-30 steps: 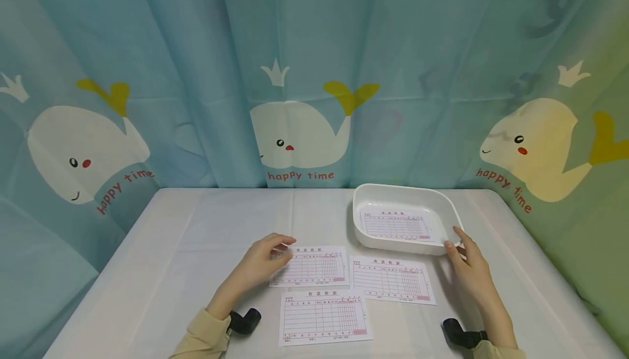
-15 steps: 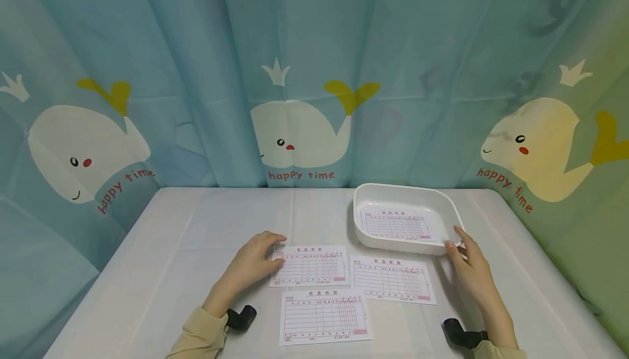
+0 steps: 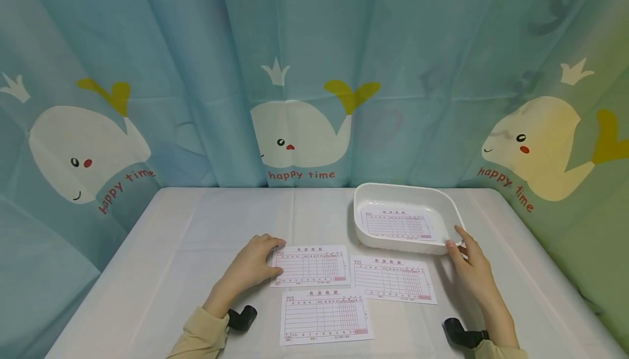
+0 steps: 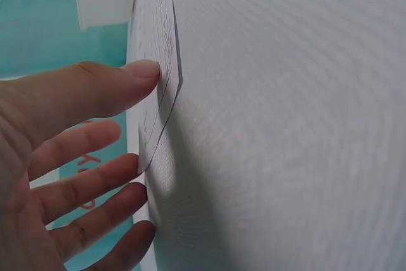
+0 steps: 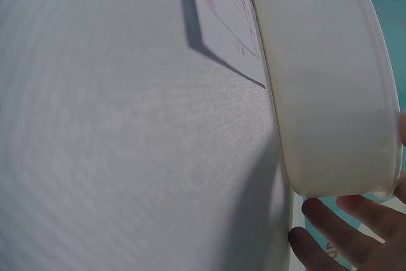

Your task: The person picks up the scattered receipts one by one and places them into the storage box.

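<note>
In the head view, my left hand (image 3: pixel 250 263) is at the left end of a printed receipt slip (image 3: pixel 312 266). Its thumb touches the slip near the left edge, while the fingers spread toward the far left corner. The left wrist view has that thumb (image 4: pixel 143 71) against the paper, fingers apart. My right hand (image 3: pixel 474 271) holds the near right corner of a white plastic tray (image 3: pixel 403 246), thumb at the rim and other fingers outside the wall. Inside the tray lies another receipt slip (image 3: pixel 398 223).
Two more receipt slips lie on the white-covered table (image 3: pixel 206 228): one (image 3: pixel 393 280) just in front of the tray, one (image 3: pixel 324 318) nearest the front. Behind the table hangs a blue-green curtain (image 3: pixel 417 75) with whale prints.
My left hand has drawn back slightly left and come down; its thumb has moved nearer to the front, onto the slip's left end. The right hand and tray look unchanged.
</note>
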